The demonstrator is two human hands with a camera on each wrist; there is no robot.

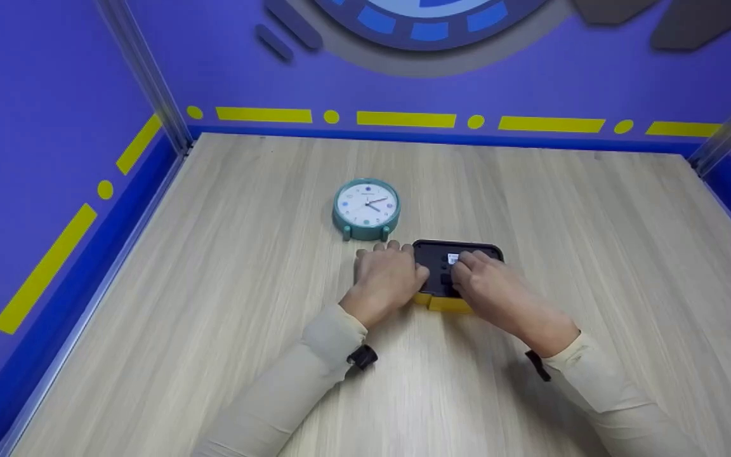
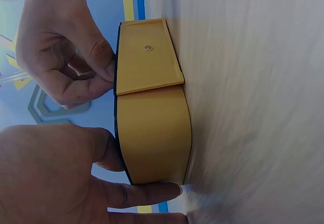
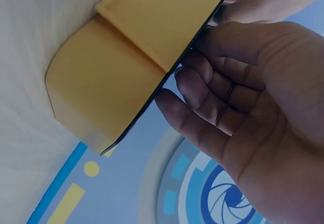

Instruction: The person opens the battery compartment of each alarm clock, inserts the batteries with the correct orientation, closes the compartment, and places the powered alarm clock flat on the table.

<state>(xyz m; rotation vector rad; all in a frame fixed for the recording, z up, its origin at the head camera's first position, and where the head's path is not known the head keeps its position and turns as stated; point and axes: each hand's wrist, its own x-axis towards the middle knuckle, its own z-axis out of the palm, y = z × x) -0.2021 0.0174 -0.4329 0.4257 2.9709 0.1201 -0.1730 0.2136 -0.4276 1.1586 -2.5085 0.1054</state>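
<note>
A yellow box-shaped device (image 1: 449, 305) lies on the table with its black back panel (image 1: 432, 257) facing up. My left hand (image 1: 386, 279) grips its left end, with the thumb on the panel and fingers down the side, as the left wrist view shows. Over the right part of the panel, my right hand (image 1: 492, 285) has curled fingers. In the left wrist view its thumb and index finger pinch together at the panel's surface; the part between them is hidden. A small white label (image 1: 453, 258) shows beside those fingertips. A screw (image 2: 148, 47) sits in the yellow side.
Behind my left hand, a round teal alarm clock (image 1: 366, 209) lies on its back, its white face upward. The wood-grain table (image 1: 245, 254) is bounded by a blue back wall (image 1: 226, 70) and side walls with metal corner posts.
</note>
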